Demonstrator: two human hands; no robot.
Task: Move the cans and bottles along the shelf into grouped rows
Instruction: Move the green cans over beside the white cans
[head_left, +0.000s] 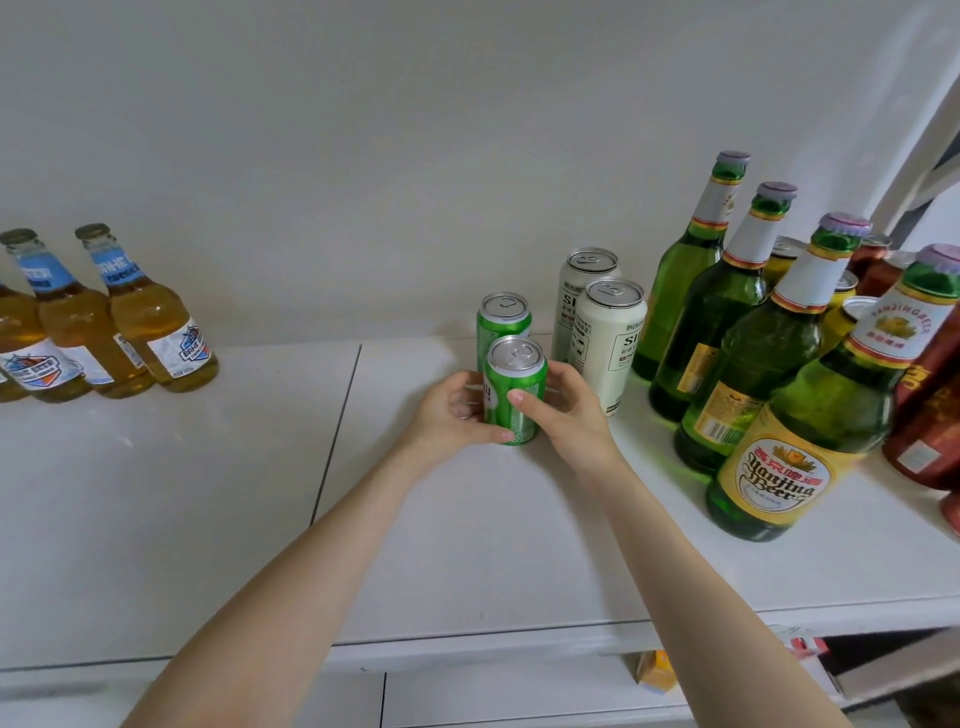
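Two hands (511, 415) gripping one of two green cans (514, 389), two white cans (605, 332), four green bottles (727, 332)

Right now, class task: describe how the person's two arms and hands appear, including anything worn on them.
Both forearms are bare up to the frame edge: no sleeves, gloves, watch or bracelet show. The left hand and right hand carry no visible rings. The fingers are slim, with short, plain, unpainted nails. No marks or tattoos show on either arm.

Cans (602, 322) between two bottle groups (104, 317) on shelf (208, 493)
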